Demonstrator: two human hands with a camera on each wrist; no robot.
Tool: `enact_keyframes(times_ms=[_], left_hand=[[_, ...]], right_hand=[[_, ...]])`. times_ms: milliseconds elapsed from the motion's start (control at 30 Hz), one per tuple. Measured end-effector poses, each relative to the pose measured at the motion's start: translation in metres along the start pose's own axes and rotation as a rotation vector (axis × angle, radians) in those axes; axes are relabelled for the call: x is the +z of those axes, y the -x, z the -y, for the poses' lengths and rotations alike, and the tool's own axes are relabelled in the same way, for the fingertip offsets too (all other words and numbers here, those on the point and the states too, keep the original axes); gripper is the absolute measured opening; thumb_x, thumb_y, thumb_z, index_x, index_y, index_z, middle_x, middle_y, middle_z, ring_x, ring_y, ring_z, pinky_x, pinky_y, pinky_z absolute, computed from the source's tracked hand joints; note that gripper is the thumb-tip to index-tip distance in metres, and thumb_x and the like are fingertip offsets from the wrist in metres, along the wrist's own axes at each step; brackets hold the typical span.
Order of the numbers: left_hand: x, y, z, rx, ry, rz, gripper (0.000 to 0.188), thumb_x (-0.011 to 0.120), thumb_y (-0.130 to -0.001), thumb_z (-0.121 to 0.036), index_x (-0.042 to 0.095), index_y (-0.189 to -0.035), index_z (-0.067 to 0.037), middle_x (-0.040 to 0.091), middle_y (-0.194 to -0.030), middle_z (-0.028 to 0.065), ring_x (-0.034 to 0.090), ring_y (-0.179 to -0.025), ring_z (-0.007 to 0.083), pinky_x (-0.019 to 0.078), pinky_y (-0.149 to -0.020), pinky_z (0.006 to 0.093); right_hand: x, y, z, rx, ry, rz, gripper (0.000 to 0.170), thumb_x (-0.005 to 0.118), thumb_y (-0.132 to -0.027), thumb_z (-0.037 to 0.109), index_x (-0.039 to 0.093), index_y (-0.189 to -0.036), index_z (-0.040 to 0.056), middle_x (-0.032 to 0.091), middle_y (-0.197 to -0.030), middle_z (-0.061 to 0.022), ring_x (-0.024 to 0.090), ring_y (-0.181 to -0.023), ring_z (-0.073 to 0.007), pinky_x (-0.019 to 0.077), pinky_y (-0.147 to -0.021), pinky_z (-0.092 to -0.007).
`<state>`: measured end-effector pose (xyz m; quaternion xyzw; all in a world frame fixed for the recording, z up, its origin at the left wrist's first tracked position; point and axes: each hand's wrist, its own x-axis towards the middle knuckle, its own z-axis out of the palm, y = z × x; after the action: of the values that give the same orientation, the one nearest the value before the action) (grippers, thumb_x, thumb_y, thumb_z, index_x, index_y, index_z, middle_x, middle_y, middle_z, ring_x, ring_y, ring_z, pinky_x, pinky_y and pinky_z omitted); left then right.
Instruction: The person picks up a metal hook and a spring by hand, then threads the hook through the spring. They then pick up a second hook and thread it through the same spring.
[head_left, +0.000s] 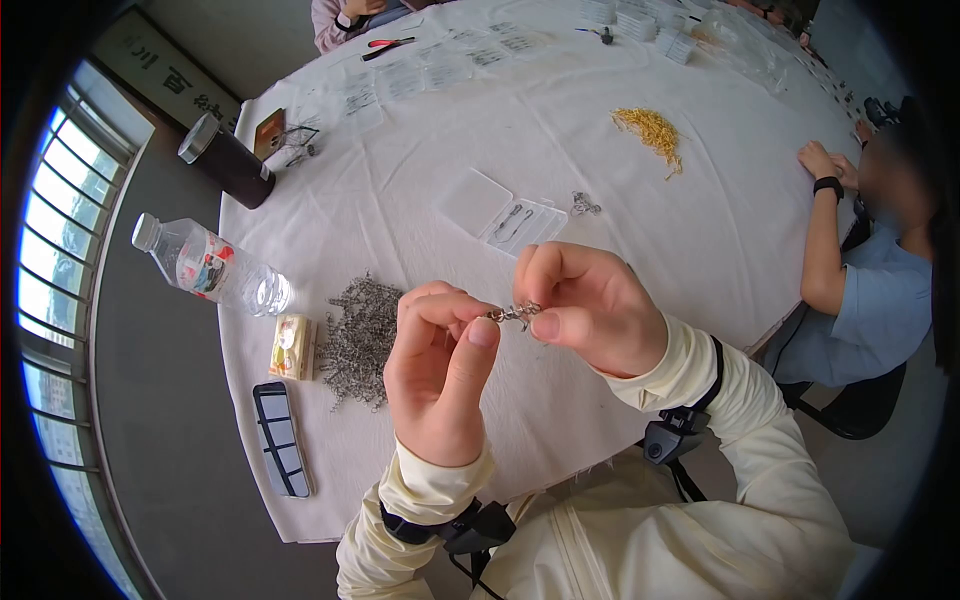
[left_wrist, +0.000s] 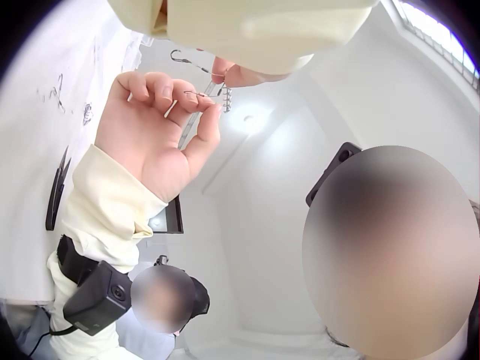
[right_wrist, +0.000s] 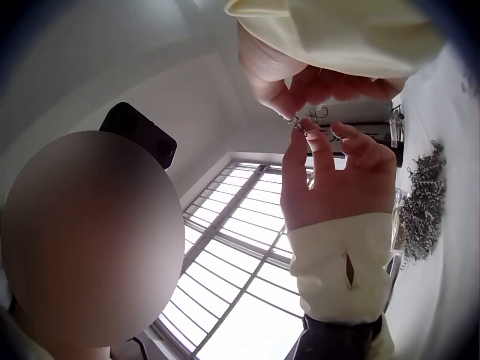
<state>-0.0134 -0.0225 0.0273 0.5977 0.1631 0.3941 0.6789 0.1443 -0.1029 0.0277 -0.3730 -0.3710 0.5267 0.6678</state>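
In the head view my left hand and right hand meet above the near part of the table. Thumb and finger of each pinch an end of a small metal fishing rig. The left wrist view shows a short metal coil between the fingertips and a fish hook dangling beside them. A heap of grey metal pieces lies just left of the left hand. Beyond the hands sits an opened clear plastic case with two hook rigs in it, beside a few loose metal pieces.
Along the left edge stand a dark thermos, a tipped water bottle, a tissue pack and a phone. A golden heap lies farther right. Pliers and clear packs lie at the back. Another person sits at right.
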Motion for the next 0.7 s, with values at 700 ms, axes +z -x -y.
enact_keyframes(times_ms=[700], left_hand=[[0.0003, -0.0009, -0.0002, 0.189, -0.301, -0.035, 0.017, 0.072, -0.085, -0.004, 0.066, -0.101, -0.005, 0.048, -0.108, 0.0068, 0.042, -0.082, 0.0105, 0.0394, -0.073, 0.024]], right_hand=[[-0.0085, -0.0014, -0.0021, -0.011, 0.0, 0.055, 0.014, 0.066, -0.083, 0.009, 0.055, -0.092, 0.0056, 0.051, -0.084, 0.0026, 0.048, -0.079, -0.0056, 0.0402, -0.072, -0.0232]])
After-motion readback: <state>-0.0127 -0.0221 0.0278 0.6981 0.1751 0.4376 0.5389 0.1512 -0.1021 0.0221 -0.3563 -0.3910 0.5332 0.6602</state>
